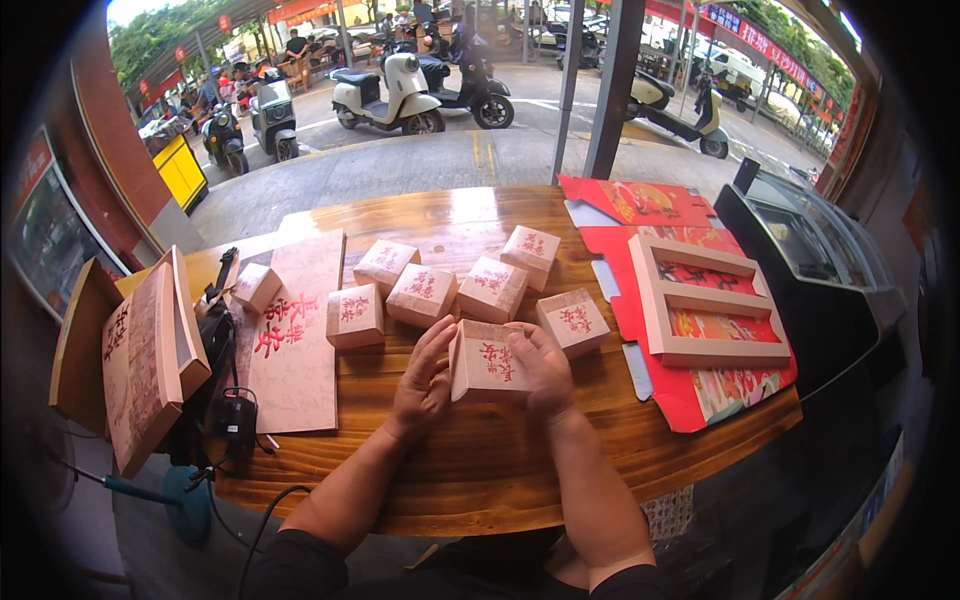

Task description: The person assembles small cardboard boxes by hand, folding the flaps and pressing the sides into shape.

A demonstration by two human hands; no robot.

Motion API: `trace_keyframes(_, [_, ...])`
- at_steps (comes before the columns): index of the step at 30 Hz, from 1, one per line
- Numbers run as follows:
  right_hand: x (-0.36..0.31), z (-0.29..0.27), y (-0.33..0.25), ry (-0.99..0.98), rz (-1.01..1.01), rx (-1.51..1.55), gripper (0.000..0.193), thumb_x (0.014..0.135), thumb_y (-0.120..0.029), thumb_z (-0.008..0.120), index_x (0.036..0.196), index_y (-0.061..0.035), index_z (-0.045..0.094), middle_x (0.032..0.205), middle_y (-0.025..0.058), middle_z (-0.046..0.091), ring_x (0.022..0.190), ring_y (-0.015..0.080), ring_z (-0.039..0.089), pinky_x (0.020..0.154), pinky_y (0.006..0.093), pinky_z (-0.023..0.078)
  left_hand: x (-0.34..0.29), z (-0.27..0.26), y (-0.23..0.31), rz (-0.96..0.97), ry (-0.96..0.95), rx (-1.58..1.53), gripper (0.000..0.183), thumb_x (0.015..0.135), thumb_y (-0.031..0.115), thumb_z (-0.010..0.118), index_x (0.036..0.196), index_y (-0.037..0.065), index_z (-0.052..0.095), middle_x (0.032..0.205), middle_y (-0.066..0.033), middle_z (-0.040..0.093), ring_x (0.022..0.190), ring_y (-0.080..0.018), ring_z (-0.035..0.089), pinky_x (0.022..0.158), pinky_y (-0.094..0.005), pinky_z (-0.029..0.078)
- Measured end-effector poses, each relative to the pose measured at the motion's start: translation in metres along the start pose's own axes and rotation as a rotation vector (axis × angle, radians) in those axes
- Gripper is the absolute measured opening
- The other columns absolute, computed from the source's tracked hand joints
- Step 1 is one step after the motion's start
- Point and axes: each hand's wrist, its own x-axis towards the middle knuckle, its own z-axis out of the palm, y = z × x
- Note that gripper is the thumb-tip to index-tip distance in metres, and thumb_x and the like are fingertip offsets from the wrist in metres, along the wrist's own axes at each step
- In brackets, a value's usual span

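I see the right hand clamped on the right end of a small pink box printed in red, which sits directly between both hands above the wooden table. The left hand lies along the box's left end, fingers raised and loosely curved; I cannot tell whether they press on it. Just beyond the right hand, to its right, I have another pink box; just beyond the left hand, to its left, one more. Four others form a loose cluster farther ahead of both hands. Well to the right hand's right, a pink divided frame rests on red printed packaging. Farther left of the left hand, I make out a pale printed panel lying flat.
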Motion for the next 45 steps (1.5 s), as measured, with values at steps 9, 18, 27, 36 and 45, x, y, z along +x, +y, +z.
trace_keyframes(9, [-0.003, -0.001, -0.008, -0.036, 0.174, 0.014, 0.029, 0.101, -0.019, 0.061, 0.123, -0.0006, 0.058, 0.106, 0.0062, 0.067, 0.092, 0.0094, 0.065, 0.078, 0.0226, 0.054, 0.006, 0.005, 0.011, 0.218, -0.045, 0.487, 0.071, 0.075, -0.001, 0.078, 0.14, 0.01, 0.053, 0.153, -0.0205, 0.038, 0.141, -0.0368, 0.04, 0.112, -0.0419, 0.04])
trace_keyframes(18, [-0.007, 0.004, -0.013, -0.168, -0.233, -0.227, 0.071, 0.092, -0.037, 0.073, 0.144, 0.0008, 0.043, 0.139, 0.0129, 0.053, 0.122, 0.0196, 0.054, 0.106, 0.0315, 0.043, -0.003, -0.002, -0.005, -0.172, 0.094, 0.012, 0.068, 0.079, 0.008, 0.078, 0.14, 0.008, 0.049, 0.154, -0.0163, 0.036, 0.138, -0.0245, 0.044, 0.107, -0.0383, 0.044])
trace_keyframes(27, [-0.015, 0.018, -0.025, -0.259, -0.57, -0.873, 0.067, 0.075, -0.015, 0.084, 0.133, -0.0024, 0.054, 0.126, 0.014, 0.058, 0.119, 0.0279, 0.057, 0.103, 0.0361, 0.046, -0.001, -0.002, 0.004, -0.207, 0.075, -0.18, 0.064, 0.081, 0.008, 0.061, 0.142, 0.0, 0.043, 0.132, -0.0097, 0.054, 0.125, -0.0183, 0.052, 0.107, -0.0323, 0.042])
trace_keyframes(36, [-0.013, 0.015, -0.017, -0.24, -0.488, -0.68, 0.05, 0.081, -0.014, 0.079, 0.124, 0.0001, 0.06, 0.116, 0.0137, 0.062, 0.11, 0.0261, 0.061, 0.097, 0.0355, 0.049, -0.001, -0.001, 0.006, -0.201, 0.042, -0.152, 0.063, 0.085, 0.012, 0.065, 0.143, 0.0, 0.043, 0.132, -0.0091, 0.054, 0.124, -0.0179, 0.051, 0.107, -0.0318, 0.04])
trace_keyframes(45, [-0.015, 0.017, -0.017, -0.223, -0.446, -0.607, 0.04, 0.09, -0.018, 0.072, 0.122, 0.0029, 0.061, 0.115, 0.0131, 0.062, 0.109, 0.0217, 0.06, 0.094, 0.0322, 0.049, -0.004, -0.003, 0.004, -0.222, 0.024, -0.154, 0.06, 0.085, 0.011, 0.062, 0.141, 0.0, 0.044, 0.129, -0.0084, 0.055, 0.121, -0.017, 0.052, 0.105, -0.0308, 0.041])
